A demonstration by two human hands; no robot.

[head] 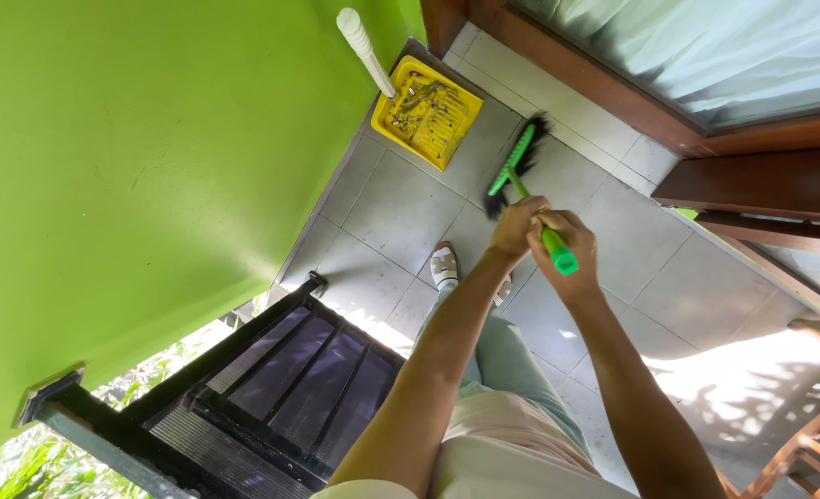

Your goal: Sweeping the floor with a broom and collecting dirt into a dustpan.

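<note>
Both of my hands grip the handle of a green broom (558,251). My left hand (514,227) holds it lower down, and my right hand (572,263) is wrapped just under the handle's top end. The broom's green head with black bristles (514,171) rests on the grey tiled floor (401,208). A yellow dustpan (428,113) with a white handle (364,48) stands on the floor beside the green wall, a short way from the bristles. It holds leaves and dirt.
A green wall (133,166) runs along the left. A black metal railing (271,388) stands at the lower left. A wooden door frame (752,185) and glass are at the upper right, and a wooden chair (812,453) at the lower right. My sandalled foot (444,267) is on the tiles.
</note>
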